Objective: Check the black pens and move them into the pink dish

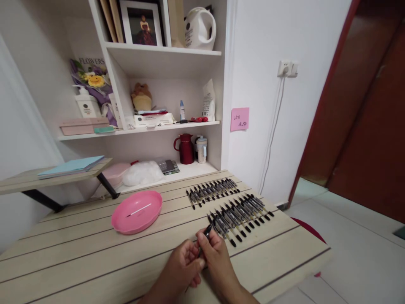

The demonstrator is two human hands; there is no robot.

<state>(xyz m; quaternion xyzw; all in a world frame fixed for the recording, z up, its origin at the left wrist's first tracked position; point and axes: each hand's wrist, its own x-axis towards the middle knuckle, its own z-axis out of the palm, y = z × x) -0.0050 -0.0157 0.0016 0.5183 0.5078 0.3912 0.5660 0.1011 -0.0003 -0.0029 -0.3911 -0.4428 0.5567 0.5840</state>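
Between my two hands, over the near part of the table, is a pen point(207, 230) with a black end that sticks out above the fingers. My left hand point(186, 261) is closed around its lower part. The thumb and fingers of my right hand point(215, 249) pinch it near the black end. Much of the pen is hidden by the fingers. Just beyond lies a row of black-capped pens point(240, 213), side by side. Behind it is a second row of similar pens point(211, 191). To the left, a pink bowl point(136, 226) holds one thin white stick with a dark tip point(139, 210).
The table point(79, 261) has striped wooden boards. A small raised stand point(19, 180) with blue paper point(72, 166) is at the left. At the back are white shelves point(164, 50), a red jug point(186, 150) and a white plastic bag point(142, 173). A pink note point(239, 119) sticks to the wall.
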